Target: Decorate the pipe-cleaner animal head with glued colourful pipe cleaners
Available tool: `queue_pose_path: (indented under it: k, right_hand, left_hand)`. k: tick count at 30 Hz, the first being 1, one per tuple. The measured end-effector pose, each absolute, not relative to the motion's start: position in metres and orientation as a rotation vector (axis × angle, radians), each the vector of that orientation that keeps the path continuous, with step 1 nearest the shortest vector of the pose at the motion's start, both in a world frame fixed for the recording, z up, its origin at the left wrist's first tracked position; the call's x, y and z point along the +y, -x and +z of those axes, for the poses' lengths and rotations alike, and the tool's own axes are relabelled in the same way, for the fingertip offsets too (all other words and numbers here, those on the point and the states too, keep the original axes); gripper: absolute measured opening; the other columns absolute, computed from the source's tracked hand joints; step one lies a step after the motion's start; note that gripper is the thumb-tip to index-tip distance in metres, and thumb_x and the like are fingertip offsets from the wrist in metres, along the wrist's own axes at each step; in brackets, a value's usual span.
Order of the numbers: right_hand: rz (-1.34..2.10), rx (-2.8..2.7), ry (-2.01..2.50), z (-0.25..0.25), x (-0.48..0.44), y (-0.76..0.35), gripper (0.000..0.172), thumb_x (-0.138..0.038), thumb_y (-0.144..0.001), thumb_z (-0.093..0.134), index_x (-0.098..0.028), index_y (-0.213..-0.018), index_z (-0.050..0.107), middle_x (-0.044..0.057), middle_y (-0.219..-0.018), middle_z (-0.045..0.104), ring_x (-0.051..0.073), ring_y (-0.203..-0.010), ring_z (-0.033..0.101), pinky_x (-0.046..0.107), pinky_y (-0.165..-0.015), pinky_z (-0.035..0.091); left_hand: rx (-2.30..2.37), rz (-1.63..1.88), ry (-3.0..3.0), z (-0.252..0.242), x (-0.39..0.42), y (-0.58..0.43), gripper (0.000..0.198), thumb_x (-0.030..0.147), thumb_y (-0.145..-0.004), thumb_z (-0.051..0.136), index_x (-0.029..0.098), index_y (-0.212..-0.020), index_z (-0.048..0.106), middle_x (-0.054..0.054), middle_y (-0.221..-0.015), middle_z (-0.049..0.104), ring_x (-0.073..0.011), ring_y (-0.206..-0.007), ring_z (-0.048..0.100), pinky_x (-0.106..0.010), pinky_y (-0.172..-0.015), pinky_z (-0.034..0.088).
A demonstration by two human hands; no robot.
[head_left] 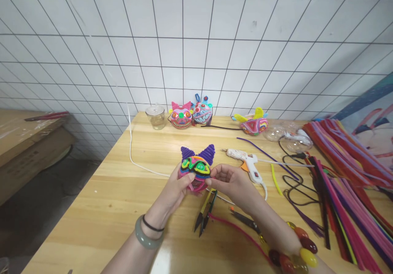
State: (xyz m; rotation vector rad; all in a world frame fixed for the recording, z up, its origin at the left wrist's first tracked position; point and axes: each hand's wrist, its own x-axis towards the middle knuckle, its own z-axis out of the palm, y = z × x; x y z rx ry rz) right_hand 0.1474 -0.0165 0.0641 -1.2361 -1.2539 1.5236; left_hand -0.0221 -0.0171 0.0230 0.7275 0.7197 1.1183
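1. Background: a white tiled wall with dark grid lines fills the upper half of the frame, and a pale wooden table [123, 208] fills the lower half.
2. The pipe-cleaner head [196, 165], a round, many-coloured piece with two purple ears pointing up, is at frame centre, held over the table between my two hands.
3. My left hand [176, 190] is closed on it from the left, with the thumb across the lower front and the fingers hidden behind.
4. My right hand [233, 184] meets it from the right, its fingertips pinched together on the lower right edge.
5. Key relation: the head lies up and right of my left hand and up and left of my right. Its broad face is turned toward me and its ears point toward the wall. Both hands touch it, and the left appears to carry more of it.
6. Near field: a glue gun [250, 163] lies just right of my right hand, nozzle pointing left. Black snips [205, 212] lie below the hands.
7. Far field: three finished heads [181, 116] and a glass jar [156, 116] stand along the wall. Loose pipe cleaners [346, 175] are heaped at the right edge.
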Motion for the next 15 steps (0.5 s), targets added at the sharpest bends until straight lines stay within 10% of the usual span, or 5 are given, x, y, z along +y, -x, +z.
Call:
queue_pose_path:
  k: [15]
  right_hand:
    - [1.556, -1.267, 1.299, 0.0621, -0.0164, -0.1531, 0.040, -0.040, -0.047, 0.088, -0.018, -0.063, 0.059, -0.004, -0.058, 0.062, 0.010, -0.055, 0.055, 0.023, -0.056, 0.044]
  left_hand:
    - [0.732, 1.043, -0.743, 0.0191, -0.0173, 0.0187, 0.041, 0.035, -0.070, 0.073, 0.017, -0.104, 0.058, -0.007, -0.086, 0.068, -0.0191, -0.065, 0.065, -0.027, -0.047, 0.055]
